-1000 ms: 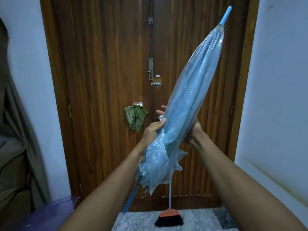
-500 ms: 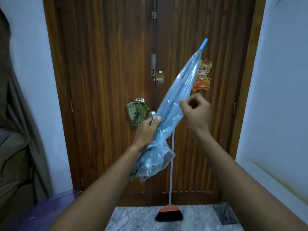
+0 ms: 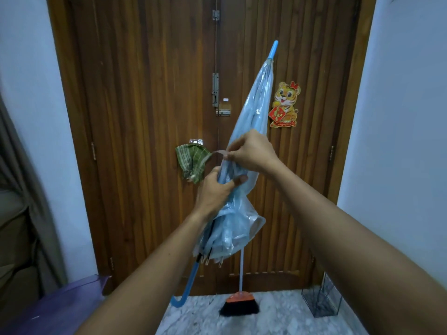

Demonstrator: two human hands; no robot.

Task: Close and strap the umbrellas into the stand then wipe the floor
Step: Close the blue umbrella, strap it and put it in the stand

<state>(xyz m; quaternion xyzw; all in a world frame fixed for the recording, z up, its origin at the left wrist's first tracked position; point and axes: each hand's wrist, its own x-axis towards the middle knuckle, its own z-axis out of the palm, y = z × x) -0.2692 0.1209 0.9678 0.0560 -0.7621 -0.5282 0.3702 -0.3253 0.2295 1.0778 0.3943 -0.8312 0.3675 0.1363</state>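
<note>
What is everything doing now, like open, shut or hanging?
umbrella, folded shut, tip up, not yet strapped
strap, loose, pinched by right hand
left hand, gripping the umbrella
door, shut
broom, upright against the door
green cloth, hanging on the door
stand, upright on the floor

A: Holding the umbrella (image 3: 254,122) before the door (image 3: 145,117)?
B: Yes. Tilted, tip up right, crook down left. Gripped by the left hand (image 3: 215,189), just below the right hand (image 3: 251,153), which pinches the strap (image 3: 219,152).
A: And behind?
B: On the door, left of the umbrella, a cloth (image 3: 192,163); right of it, a sticker (image 3: 285,105). Down on the floor (image 3: 278,320), against the door, a broom (image 3: 239,303); further right, by the wall, a wire stand (image 3: 321,301).
</note>
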